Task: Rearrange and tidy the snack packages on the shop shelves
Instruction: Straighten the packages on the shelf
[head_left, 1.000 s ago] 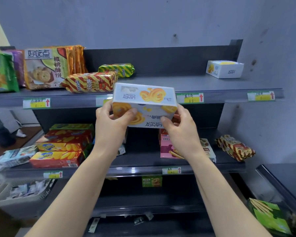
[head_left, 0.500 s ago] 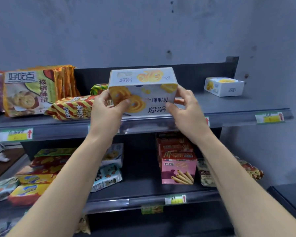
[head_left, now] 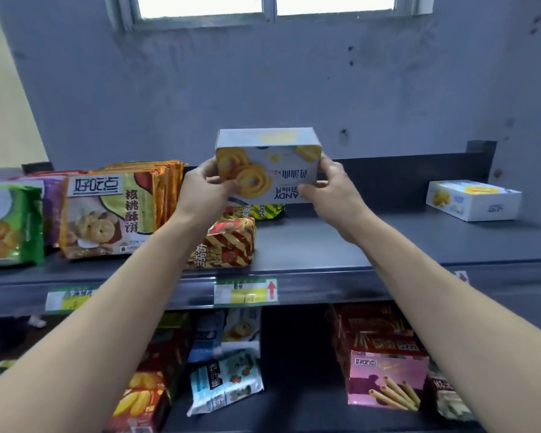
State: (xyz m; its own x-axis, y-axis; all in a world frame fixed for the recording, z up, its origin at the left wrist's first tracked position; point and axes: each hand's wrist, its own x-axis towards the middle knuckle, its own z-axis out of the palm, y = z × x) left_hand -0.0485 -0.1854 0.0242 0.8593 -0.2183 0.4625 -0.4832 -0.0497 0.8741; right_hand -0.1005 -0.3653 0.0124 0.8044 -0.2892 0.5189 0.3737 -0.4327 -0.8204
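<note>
The single head-worn camera stands close in front of the top shelf (head_left: 297,245) and faces it almost square-on, looking slightly down so the shelf board lies near mid-frame. Above that shelf the wide lens takes in the wall up to the window (head_left: 200,4), and below it the lower shelf (head_left: 294,414) reaches the bottom edge. The view is near enough that both forearms rise from the bottom corners, and the left hand (head_left: 200,192) and right hand (head_left: 334,195) grip the cookie box (head_left: 269,164) just above the shelf's middle.
</note>
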